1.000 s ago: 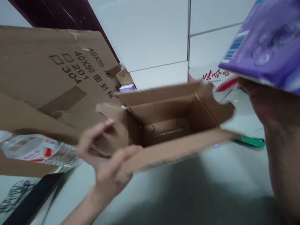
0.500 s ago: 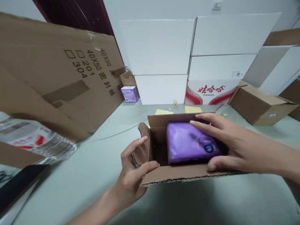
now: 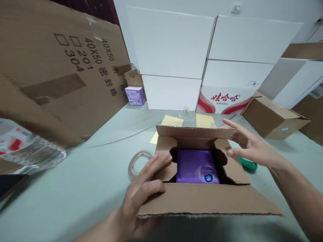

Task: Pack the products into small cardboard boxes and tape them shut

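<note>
Close in front of you, the cardboard box (image 3: 209,201) spreads its near flap your way, and your left hand (image 3: 145,195) has its near left corner gripped, fingers bent over the left flap. Down inside, between the two side flaps, sits the purple pack (image 3: 195,164), its blue logo facing up at you! Over on the right, your right hand (image 3: 248,148) has its fingers spread, thumb at the right flap, clasping nothing. Just beside the box on the left lies a tape roll (image 3: 133,164); on the right, a green object (image 3: 248,164), partly covered. Farther out you've got yellow sheets (image 3: 205,120) past the far flap, a small brown box (image 3: 277,117) at right, a second purple pack (image 3: 135,95) at far left, and stacked white cartons (image 3: 171,43) behind.
</note>
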The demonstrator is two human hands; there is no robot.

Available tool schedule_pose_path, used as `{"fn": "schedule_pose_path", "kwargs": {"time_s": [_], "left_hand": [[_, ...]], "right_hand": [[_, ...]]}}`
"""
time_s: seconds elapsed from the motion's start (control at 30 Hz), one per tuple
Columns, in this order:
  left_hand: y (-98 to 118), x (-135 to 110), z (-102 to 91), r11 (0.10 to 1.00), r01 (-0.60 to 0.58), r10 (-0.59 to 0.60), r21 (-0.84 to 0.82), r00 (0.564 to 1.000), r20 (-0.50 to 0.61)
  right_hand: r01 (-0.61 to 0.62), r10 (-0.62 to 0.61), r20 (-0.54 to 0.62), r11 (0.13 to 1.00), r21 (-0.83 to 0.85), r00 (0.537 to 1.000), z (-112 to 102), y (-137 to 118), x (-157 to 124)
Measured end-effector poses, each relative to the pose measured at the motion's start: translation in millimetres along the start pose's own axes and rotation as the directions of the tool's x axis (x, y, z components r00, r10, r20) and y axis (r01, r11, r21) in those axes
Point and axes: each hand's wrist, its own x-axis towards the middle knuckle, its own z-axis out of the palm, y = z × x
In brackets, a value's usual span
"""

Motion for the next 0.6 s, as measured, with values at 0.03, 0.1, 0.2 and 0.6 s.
{"fn": "schedule_pose_path", "kwargs": {"time_s": [0.03,0.1,0.2,0.6], "left_hand": [[0,3,-0.5,1.0,0.008,-0.008,-0.019,1.0,0.02],[0,11,0.8,0.995,0.081,-0.081,-0.057,0.997,-0.01],[1,22,7.3,0.975,0.203,-0.217,-0.089,0.954,-0.205],[-20,23,3.7,0.746,0.639,-0.647,-0.187,0.762,0.023]], "right_hand": [[0.002,-0.002,0.008,1.0,0.011,1.0,7,-3,1],[0.033,-0.033,0.033,0.999,0.006,0.999,13,-7,3],[0.151,-0.149,0.078,0.988,-0.016,0.986,6,-2,1],[0.11,-0.092,0.192,0.99,-0.084,0.977,9,2,-23]]}}
